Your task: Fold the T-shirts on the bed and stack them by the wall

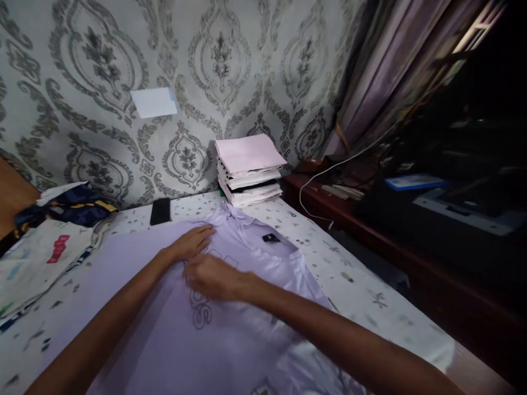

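Observation:
A lilac T-shirt (152,329) lies spread on the bed, its neckline with a dark label toward the far right. Outlined lettering runs down its front, partly covered by my hands. My left hand (192,243) rests flat on the cloth near the collar, fingers stretched out. Just nearer to me, my right hand (216,278) is over the lettering with its fingers curled under, slightly blurred. Whether cloth is pinched in those fingers is hidden. Creased fabric bunches below my right forearm.
A stack of folded clothes (249,170), pink on top, stands against the patterned wall. A black phone (160,212) lies on the patterned sheet. More clothes (53,247) lie at the left. Beyond the bed's right edge is a dark red table (304,189) with a white cable (302,195).

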{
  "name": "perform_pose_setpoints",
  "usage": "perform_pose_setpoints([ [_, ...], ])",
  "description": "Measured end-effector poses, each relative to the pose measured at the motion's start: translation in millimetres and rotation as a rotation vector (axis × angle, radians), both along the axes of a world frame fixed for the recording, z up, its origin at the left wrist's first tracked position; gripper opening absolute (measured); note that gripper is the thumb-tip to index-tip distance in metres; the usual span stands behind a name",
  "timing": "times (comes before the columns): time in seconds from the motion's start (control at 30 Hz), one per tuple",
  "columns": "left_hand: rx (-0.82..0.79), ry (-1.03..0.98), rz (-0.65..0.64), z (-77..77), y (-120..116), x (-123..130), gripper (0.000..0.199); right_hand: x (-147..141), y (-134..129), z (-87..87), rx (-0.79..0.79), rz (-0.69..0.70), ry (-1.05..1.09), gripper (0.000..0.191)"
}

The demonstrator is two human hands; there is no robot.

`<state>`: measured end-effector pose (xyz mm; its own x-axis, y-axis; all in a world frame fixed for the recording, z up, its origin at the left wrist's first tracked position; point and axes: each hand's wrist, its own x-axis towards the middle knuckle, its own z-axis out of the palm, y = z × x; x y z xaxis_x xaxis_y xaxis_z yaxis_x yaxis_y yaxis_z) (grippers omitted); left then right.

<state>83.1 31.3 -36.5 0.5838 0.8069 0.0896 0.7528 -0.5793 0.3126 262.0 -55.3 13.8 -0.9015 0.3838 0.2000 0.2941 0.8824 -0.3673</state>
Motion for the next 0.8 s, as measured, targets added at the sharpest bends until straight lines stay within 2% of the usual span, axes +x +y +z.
perform_pose_setpoints([
  [0.07,0.026,0.047,0.02,-3.2,18,-2,0.05,15,41,-8.3,-0.008,-0.281,0.006,0.016],
  [0.13,0.055,0.074,0.054,-4.6,40,-8,0.051,26,73,-18.1,-0.017,-0.458,-0.023,0.018],
  [0.2,0.085,0.082,0.161,-5.7,62,-15,0.054,37,95,-27.6,-0.018,-0.521,-0.05,0.02],
  [0.27,0.108,0.088,0.337,-6.9,78,-19,0.055,48,110,-36.1,-0.005,-0.566,-0.051,0.023],
  [0.33,0.122,0.09,0.487,-7.2,86,-20,0.055,57,120,-43.5,0.01,-0.633,-0.04,0.028],
  [0.4,0.15,0.08,0.537,-4.8,86,-12,0.051,62,127,-49.8,0.04,-0.683,-0.029,0.03],
  [0.47,0.227,0.057,0.481,0.9,82,6,0.044,64,130,-54.4,0.086,-0.693,-0.023,0.028],
  [0.57,0.337,0.058,0.294,13.5,78,45,0.037,62,130,-56.5,0.169,-0.677,-0.035,0.024],
  [0.63,0.336,0.127,0.209,21.2,80,73,0.036,61,124,-54.3,0.221,-0.641,-0.061,0.023],
  [0.7,0.291,0.208,0.2,26.2,86,96,0.034,60,115,-50.1,0.243,-0.574,-0.085,0.023],
  [0.8,0.229,0.246,0.252,28.6,97,115,0.024,61,98,-43.9,0.19,-0.442,-0.059,0.021],
])
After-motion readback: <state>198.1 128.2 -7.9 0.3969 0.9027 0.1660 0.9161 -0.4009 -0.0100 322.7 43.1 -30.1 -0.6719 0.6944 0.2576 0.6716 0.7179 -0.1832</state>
